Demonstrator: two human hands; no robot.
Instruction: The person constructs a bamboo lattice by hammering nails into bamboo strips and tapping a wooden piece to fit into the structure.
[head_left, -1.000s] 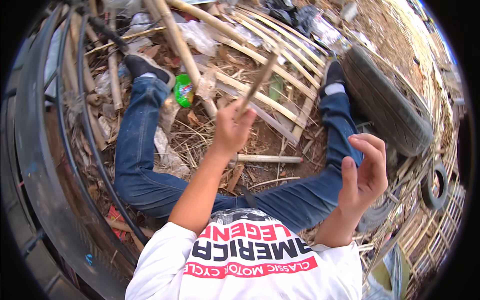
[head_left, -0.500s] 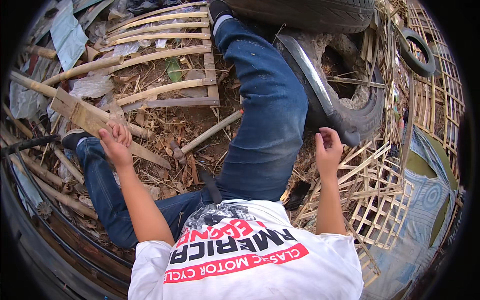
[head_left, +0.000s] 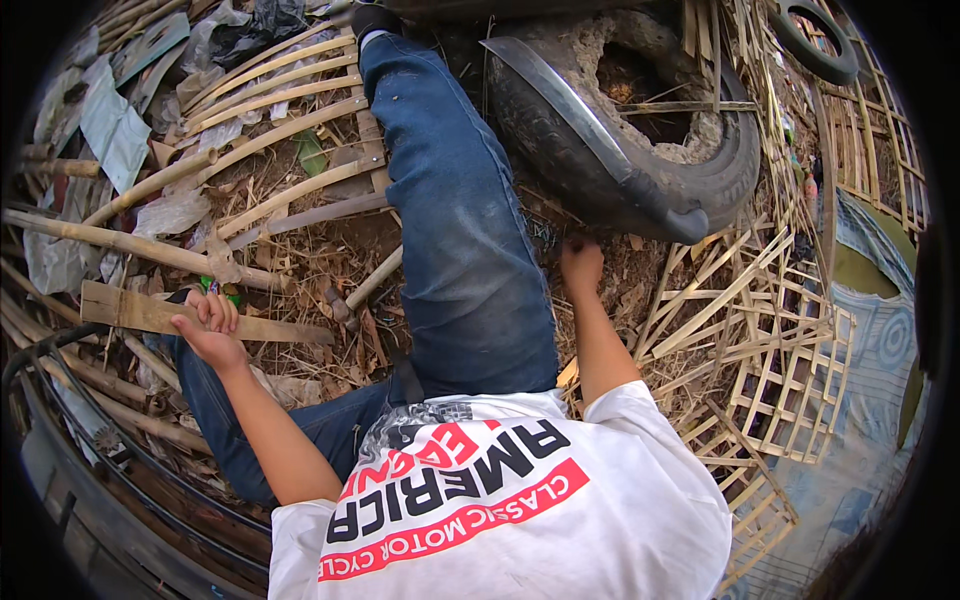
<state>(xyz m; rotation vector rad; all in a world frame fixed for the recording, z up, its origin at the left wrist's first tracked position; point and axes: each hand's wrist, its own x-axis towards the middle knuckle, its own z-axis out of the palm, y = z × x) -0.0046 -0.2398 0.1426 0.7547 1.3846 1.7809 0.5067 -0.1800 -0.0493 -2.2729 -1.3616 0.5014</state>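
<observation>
My left hand is closed around a flat bamboo slat, its thumb sticking out. The slat lies across my bent left leg. Beside the tyre, my right hand reaches down to the ground with its fingers bunched. The fingertips are in shadow, next to a dark pile of small bits too small to name. Between my legs lies a hammer with a pale handle and a rusty head. Past it, a frame of curved bamboo strips rests on the ground along my outstretched right leg.
A cut tyre with a grey crust inside stands right of my leg. Woven bamboo lattice lies on the right, beside a blue cloth. Bamboo poles and plastic scraps fill the left. A black metal rack edges the lower left.
My right hand has gone from raised beside the tyre down to the ground. My left hand has lowered slightly, and the slat has turned to lie more level. The view has shifted right.
</observation>
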